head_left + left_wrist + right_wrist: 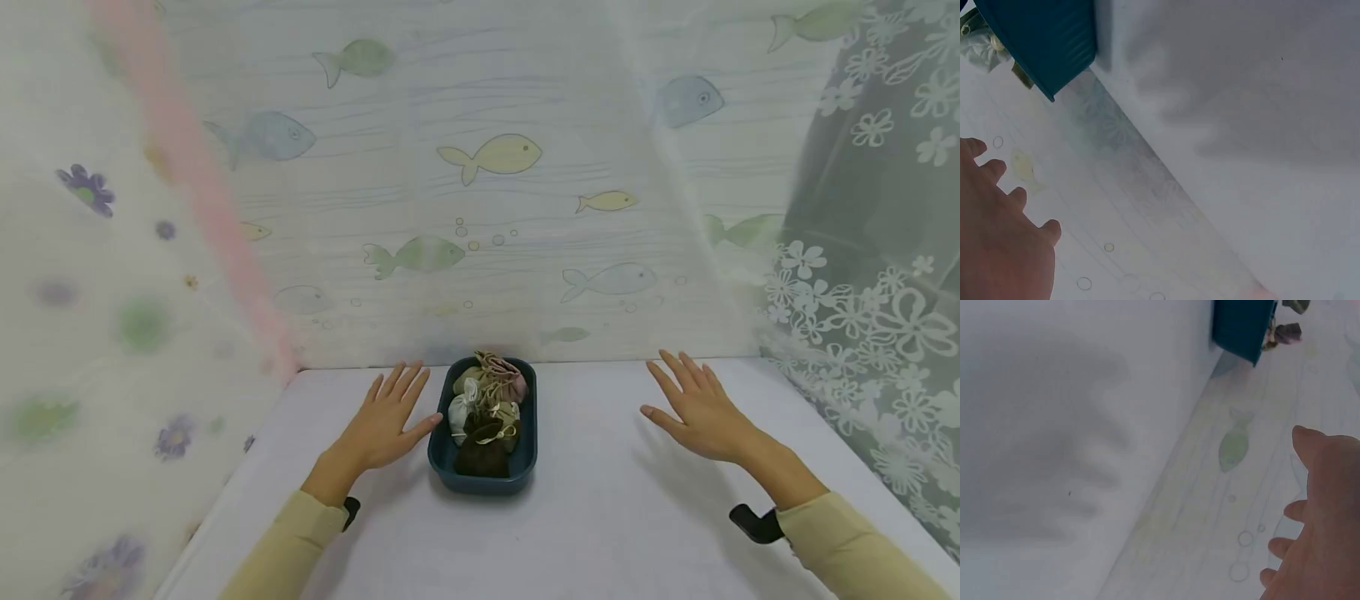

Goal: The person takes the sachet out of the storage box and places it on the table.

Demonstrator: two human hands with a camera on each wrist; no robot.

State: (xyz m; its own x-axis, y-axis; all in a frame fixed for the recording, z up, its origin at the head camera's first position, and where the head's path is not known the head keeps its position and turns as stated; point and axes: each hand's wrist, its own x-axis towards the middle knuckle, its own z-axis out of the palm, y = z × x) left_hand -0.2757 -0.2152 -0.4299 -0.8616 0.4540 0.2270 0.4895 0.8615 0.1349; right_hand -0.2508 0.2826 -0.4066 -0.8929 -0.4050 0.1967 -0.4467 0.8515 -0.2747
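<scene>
A dark blue plastic basin (483,485) stands on the white table, filled with several small drawstring pouches. A dark brown pouch (482,458) lies at its near end, a white pouch (459,417) at the left, and a pinkish pouch (513,385) at the far right. My left hand (386,421) hovers just left of the basin with fingers spread; in the head view its thumb overlaps the rim, and contact cannot be told. Well to the right of the basin, my right hand (697,412) is held over the table, fingers straight and holding nothing.
White cloth covers the table (585,517). Behind it hangs a curtain (517,217) printed with fish. A flowered curtain (97,333) closes the left side, and a lace-patterned sheer curtain (885,275) hangs at the right. Each wrist carries a black strap mount (756,523).
</scene>
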